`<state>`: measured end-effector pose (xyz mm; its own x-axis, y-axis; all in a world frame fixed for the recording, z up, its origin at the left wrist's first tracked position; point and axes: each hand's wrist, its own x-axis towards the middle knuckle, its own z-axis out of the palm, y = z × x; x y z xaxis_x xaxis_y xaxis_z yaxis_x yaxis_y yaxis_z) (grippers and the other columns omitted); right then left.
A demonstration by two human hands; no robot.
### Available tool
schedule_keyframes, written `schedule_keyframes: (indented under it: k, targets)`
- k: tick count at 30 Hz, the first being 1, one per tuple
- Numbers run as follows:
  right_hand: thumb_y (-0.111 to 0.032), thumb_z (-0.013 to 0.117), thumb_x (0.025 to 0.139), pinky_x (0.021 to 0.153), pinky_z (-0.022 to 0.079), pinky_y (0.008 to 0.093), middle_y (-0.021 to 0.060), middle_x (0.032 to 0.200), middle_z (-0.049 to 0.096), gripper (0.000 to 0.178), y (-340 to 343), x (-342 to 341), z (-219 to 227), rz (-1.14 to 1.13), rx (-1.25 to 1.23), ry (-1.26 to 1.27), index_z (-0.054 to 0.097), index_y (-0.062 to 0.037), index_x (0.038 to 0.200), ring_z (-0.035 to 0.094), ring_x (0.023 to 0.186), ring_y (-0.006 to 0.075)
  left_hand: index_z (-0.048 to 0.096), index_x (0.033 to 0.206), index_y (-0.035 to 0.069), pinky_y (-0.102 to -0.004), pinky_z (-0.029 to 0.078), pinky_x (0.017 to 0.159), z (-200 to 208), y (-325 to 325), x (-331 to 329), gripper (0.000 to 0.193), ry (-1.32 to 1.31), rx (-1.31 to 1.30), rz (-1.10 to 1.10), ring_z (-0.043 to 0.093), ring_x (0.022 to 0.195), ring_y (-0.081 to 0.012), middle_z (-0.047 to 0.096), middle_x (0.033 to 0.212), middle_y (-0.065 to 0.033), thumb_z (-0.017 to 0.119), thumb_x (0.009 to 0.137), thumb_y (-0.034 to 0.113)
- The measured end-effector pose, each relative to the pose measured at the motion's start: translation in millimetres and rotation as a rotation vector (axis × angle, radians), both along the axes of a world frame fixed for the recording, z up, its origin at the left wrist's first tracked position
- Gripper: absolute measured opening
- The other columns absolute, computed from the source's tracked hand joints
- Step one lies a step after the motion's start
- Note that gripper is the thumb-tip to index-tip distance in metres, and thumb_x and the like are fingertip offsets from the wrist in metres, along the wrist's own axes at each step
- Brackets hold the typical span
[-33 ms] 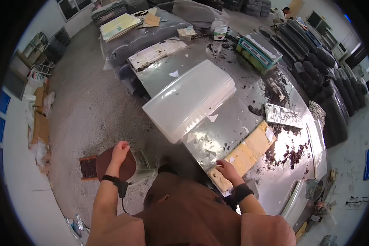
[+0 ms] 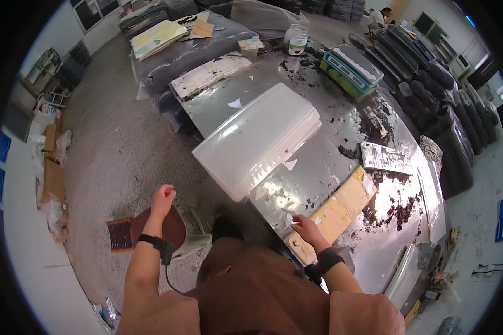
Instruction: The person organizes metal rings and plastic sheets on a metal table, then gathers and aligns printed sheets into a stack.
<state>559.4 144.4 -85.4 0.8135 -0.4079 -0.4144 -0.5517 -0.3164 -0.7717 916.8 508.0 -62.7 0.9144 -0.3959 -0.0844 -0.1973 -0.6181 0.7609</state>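
Note:
My left hand (image 2: 162,201) is raised over the brown round seat of a chair (image 2: 174,230), its fingers curled closed. Whether anything small is in them is hidden. My right hand (image 2: 309,231) hovers at the table's near edge with fingers bent but apart. Below it lies a long, flat yellowish strip (image 2: 345,202), with a rounded tan block (image 2: 299,249) at its near end, beside my wrist. Farther in, a thick stack of clear plastic sheets (image 2: 257,134) rests on the metal table (image 2: 274,202) and overhangs its left edge.
Dark flakes and white scraps litter the tabletop. A silvery slab (image 2: 387,158), a teal and green box (image 2: 351,72), a white-lidded jar (image 2: 298,43) and a whitish slab (image 2: 211,74) lie farther off. Dark plastic-wrapped bundles (image 2: 422,67) are piled at right. A person (image 2: 379,19) sits far back.
My right hand has shifted slightly up and left, off the tan block's end. My left hand is a little higher. The whole view has moved slightly.

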Motion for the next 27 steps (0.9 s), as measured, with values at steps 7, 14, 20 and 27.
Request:
schedule_keyframes:
  k: [7, 14, 20, 27]
  targets:
    - [-0.023, 0.065, 0.081, 0.070, 0.050, 0.0316, 0.0118, 0.112, 0.057, 0.054, 11.1, 134.8, -79.2, -0.708, 0.376, 0.111, 0.044, 0.0001, 0.124, 0.059, 0.091, 0.0206, 0.053, 0.112, 0.001, -0.0383, 0.046, 0.085, -47.1, -139.4, 177.7, 0.045, 0.108, 0.181, -0.214, 0.056, 0.100, -0.0291, 0.056, 0.109, -0.0157, 0.066, 0.078, 0.028]
    - [-0.020, 0.062, 0.083, 0.073, 0.048, 0.0326, 0.0111, 0.110, 0.057, 0.053, 52.8, 200.0, -71.8, -0.884, 0.461, 0.229, 0.041, 0.0011, 0.126, 0.058, 0.093, 0.0193, 0.049, 0.116, 0.003, -0.0388, 0.044, 0.088, -39.9, -212.9, 201.3, 0.054, 0.101, 0.184, -0.446, 0.050, 0.107, -0.0317, 0.052, 0.114, -0.0158, 0.070, 0.073, 0.028]
    - [-0.023, 0.065, 0.081, 0.072, 0.048, 0.0317, 0.0111, 0.107, 0.058, 0.055, 56.9, 213.2, -87.2, -0.890, 0.329, 0.258, 0.043, 0.0016, 0.125, 0.058, 0.092, 0.0185, 0.043, 0.120, -0.001, -0.0389, 0.042, 0.090, -44.4, -282.9, 203.8, 0.067, -0.018, 0.159, -0.525, 0.049, 0.109, -0.0321, 0.050, 0.114, -0.0178, 0.076, 0.069, 0.027]
    - [-0.024, 0.070, 0.077, 0.070, 0.048, 0.0285, 0.0104, 0.105, 0.059, 0.052, 38.6, 231.7, -78.2, -1.041, 0.436, 0.223, 0.046, 0.0012, 0.116, 0.058, 0.088, 0.0181, 0.040, 0.125, 0.000, -0.0403, 0.041, 0.093, -72.1, -282.9, 190.3, 0.073, 0.118, 0.190, -0.623, 0.047, 0.112, -0.0343, 0.047, 0.121, -0.0188, 0.077, 0.067, 0.025]
